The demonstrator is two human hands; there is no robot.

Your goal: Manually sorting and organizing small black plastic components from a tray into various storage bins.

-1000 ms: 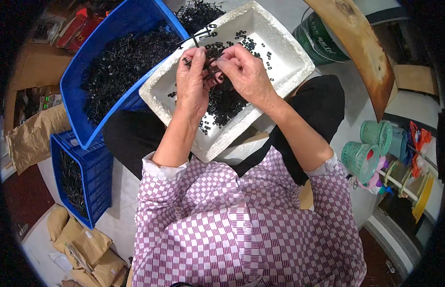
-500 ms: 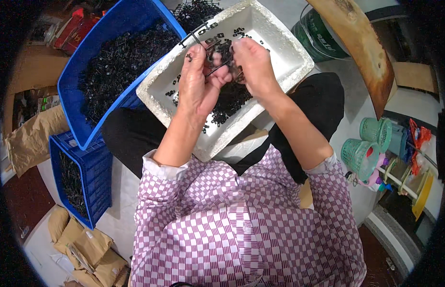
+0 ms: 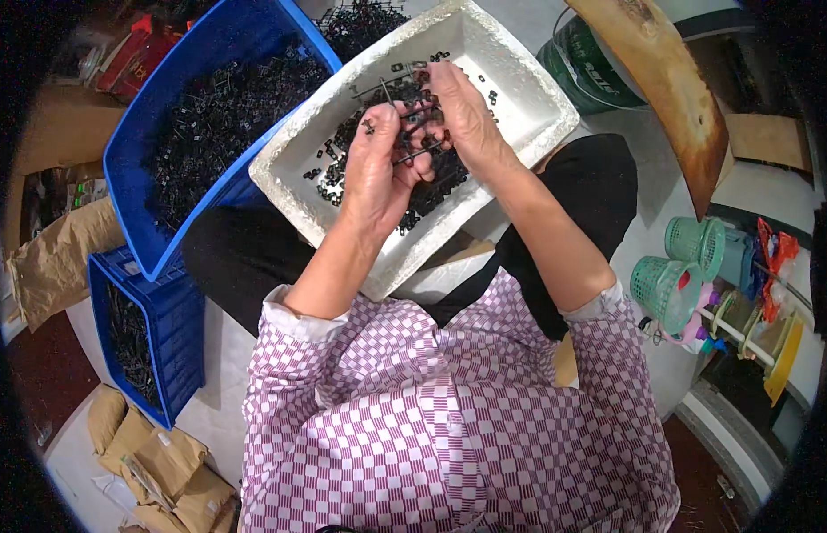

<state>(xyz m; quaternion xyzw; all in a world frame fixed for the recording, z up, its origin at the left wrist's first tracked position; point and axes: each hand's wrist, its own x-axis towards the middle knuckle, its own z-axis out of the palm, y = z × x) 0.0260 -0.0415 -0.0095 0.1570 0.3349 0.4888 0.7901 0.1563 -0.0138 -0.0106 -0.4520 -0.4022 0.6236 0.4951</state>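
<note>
Over a white foam box (image 3: 273, 173) my two hands are close together, with a cluster of thin black plastic sprues (image 3: 385, 89) carrying small square bits between them. My left hand (image 3: 374, 169) is palm up, its fingers curled round the sprues; one tiny black piece clings near its thumb. From the other side my right hand (image 3: 474, 120) closes on the same cluster, its fingertips partly hidden among the sprues. Small loose black plastic parts (image 3: 329, 191) lie scattered on the box floor, with a denser dark pile under my hands.
A blue tub (image 3: 124, 160) full of black sprues stands at the left, above a smaller blue crate (image 3: 184, 329). Behind the box lies another black heap (image 3: 364, 25). To the right are a green bucket (image 3: 573, 75), a curved wooden board (image 3: 675, 84) and green baskets (image 3: 655, 284).
My hands have moved slightly lower and nearer together over the box. The sprue cluster has turned between them, and the long stick that leaned out to the upper left now sits closer in.
</note>
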